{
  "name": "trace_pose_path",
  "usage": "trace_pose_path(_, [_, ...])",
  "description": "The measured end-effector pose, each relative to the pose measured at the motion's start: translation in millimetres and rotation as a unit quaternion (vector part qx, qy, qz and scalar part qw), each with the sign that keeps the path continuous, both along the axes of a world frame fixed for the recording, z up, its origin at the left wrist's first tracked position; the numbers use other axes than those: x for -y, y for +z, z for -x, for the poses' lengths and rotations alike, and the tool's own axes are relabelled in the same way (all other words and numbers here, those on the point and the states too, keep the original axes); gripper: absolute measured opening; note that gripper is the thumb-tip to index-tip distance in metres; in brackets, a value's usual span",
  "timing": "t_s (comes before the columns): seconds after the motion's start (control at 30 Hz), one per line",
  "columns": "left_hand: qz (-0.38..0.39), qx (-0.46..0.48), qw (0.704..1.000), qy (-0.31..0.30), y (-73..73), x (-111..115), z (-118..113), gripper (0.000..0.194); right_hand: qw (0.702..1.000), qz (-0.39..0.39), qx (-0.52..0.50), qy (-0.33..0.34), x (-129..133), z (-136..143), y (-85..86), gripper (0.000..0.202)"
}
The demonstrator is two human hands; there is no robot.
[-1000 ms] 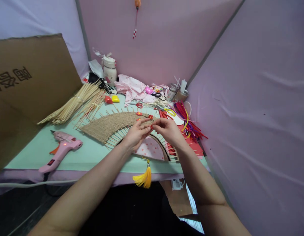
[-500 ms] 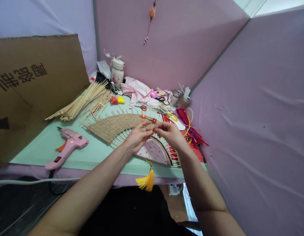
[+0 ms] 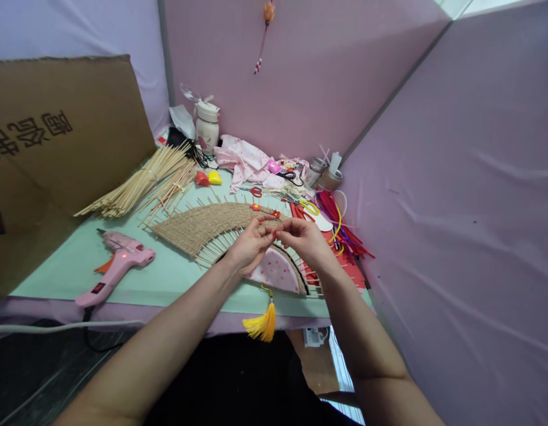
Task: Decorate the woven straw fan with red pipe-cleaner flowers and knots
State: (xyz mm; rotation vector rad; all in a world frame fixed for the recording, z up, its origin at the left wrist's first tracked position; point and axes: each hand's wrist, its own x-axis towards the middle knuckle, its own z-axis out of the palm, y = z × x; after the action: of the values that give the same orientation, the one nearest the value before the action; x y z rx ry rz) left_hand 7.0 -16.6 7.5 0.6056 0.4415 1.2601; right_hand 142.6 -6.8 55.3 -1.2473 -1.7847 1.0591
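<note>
Above a fan-shaped piece of woven twine and sticks (image 3: 189, 229), my left hand (image 3: 252, 245) and my right hand (image 3: 306, 239) meet fingertip to fingertip. A small red piece (image 3: 274, 235) is pinched between them. Red flowers lie on the fan's upper edge, one (image 3: 255, 207) with a yellow centre. Below my hands, the fan's inner half-circle (image 3: 276, 271) is pink and white with red spots. A yellow tassel (image 3: 261, 322) hangs from it over the table's front edge.
A pink glue gun (image 3: 116, 266) lies at the left near a bundle of sticks (image 3: 138, 186) and a cardboard sheet (image 3: 56, 171). Behind are a bottle (image 3: 207, 130), cloth (image 3: 242, 158) and scissors (image 3: 255, 191); pipe cleaners (image 3: 345, 231) lie right.
The whole view has shifted slightly, with the table things a little further left. My hands remain together at the small red piece.
</note>
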Motion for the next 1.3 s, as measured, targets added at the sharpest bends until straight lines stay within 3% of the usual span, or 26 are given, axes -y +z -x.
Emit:
trace_pose_path(0.2, [-0.009, 0.018, 1.0, -0.01, 2.5, 1, -7, 0.043, 0.999, 0.014, -0.036, 0.011, 3, -5, 0.1, 0.009])
trace_pose_path(0.33, [0.007, 0.007, 1.0, -0.004, 2.9, 1, -10, 0.037, 0.999, 0.006, -0.039, -0.02, 4, -9, 1.5, 0.01])
trace_pose_path(0.5, [0.051, -0.055, 0.997, 0.021, -3.4, -3, -17, 0.019, 0.995, -0.024, -0.033, -0.087, 0, -17, -6.3, 0.011])
trace_pose_path(0.87, [0.043, -0.156, 0.985, 0.059, -6.4, -3, -37, 0.011, 0.994, -0.065, 0.006, -0.092, 4, -36, -22.8, 0.009])
trace_pose_path(1.13, [0.109, -0.039, 0.993, -0.034, -5.1, -3, -34, 0.013, 0.989, -0.05, -0.04, -0.131, 14, -47, -8.6, 0.024])
trace_pose_path(1.3, [0.108, -0.029, 0.993, -0.046, -5.1, -2, -32, 0.011, 0.993, -0.071, -0.025, -0.089, 19, -53, -13.4, 0.022])
